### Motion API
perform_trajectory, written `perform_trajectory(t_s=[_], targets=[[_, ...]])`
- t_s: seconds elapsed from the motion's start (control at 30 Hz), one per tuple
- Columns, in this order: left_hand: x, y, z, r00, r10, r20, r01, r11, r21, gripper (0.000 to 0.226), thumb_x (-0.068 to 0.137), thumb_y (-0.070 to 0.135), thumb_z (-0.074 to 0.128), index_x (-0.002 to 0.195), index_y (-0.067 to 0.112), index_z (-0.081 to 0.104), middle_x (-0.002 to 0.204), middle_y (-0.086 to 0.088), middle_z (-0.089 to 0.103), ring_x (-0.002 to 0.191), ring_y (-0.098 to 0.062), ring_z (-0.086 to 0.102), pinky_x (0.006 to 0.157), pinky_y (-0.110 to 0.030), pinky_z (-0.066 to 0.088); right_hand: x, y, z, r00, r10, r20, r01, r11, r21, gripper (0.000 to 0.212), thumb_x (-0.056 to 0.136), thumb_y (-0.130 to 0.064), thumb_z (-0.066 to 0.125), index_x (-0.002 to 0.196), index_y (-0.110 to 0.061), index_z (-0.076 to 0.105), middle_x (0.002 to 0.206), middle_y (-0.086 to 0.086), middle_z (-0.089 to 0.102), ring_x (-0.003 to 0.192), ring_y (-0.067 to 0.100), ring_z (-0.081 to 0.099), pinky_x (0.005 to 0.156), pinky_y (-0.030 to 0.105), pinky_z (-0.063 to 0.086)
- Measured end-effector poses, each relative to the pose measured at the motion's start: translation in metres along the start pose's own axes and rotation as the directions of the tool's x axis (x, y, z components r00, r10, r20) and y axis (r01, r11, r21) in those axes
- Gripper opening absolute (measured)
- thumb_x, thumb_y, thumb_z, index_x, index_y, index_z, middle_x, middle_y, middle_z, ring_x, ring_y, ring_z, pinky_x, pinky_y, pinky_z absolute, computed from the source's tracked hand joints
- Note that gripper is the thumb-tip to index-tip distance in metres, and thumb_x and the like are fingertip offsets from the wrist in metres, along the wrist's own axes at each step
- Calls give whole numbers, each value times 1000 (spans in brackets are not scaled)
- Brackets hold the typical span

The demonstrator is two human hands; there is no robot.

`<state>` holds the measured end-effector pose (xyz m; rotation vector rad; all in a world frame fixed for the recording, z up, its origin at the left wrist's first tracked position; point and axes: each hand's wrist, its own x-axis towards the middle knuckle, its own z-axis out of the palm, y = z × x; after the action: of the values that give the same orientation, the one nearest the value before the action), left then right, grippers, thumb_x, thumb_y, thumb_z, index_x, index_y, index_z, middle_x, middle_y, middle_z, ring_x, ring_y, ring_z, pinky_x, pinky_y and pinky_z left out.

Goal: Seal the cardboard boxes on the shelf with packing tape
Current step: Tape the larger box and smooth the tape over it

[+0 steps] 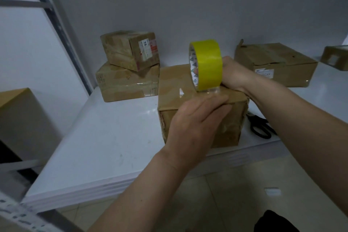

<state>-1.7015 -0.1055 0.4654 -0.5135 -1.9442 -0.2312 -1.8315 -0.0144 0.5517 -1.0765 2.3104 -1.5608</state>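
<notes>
Standing upright on the box (175,83) at the centre of the frame, the yellow tape roll (207,64) is gripped by the right hand (233,75), fingers curled through its core. The left hand (195,120) lies flat with straight fingers, pressing the box's near top edge just below the roll. This box sits near the front of the white shelf (105,137). Black scissors (260,127) lie just right of it. Two stacked boxes (128,66) stand at upper left; a flat box (276,64) at upper right.
</notes>
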Motion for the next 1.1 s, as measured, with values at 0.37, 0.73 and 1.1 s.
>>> perform_trajectory(t_s=[0.37, 0.73, 1.1], targets=[[9, 2, -2, 991, -131, 32, 123, 976, 179, 22, 89, 5, 64, 109, 6, 74, 109, -7, 74, 96, -24, 68, 85, -33, 52, 17, 10, -4, 986, -141, -91, 133, 987, -90, 34, 89, -5, 64, 59, -18, 72, 58, -16, 65, 53, -7, 54, 53, 11, 41], [16, 3, -1, 970, -166, 179, 106, 946, 306, 34, 86, 26, 67, 115, 8, 69, 116, -10, 69, 104, -28, 63, 92, -39, 42, 25, 26, -5, 975, -97, -201, 81, 993, -85, 30, 96, -31, 56, 95, -4, 67, 88, 5, 65, 78, 7, 54, 66, 23, 41], [41, 15, -12, 871, -342, 353, 182, 891, 416, 42, 84, 52, 63, 110, 20, 62, 100, -3, 64, 92, -26, 58, 83, -39, 39, -74, 71, -17, 943, 230, -241, -332, 698, -634, 22, 96, -31, 54, 92, -10, 60, 97, 9, 60, 93, 28, 54, 72, 32, 39]])
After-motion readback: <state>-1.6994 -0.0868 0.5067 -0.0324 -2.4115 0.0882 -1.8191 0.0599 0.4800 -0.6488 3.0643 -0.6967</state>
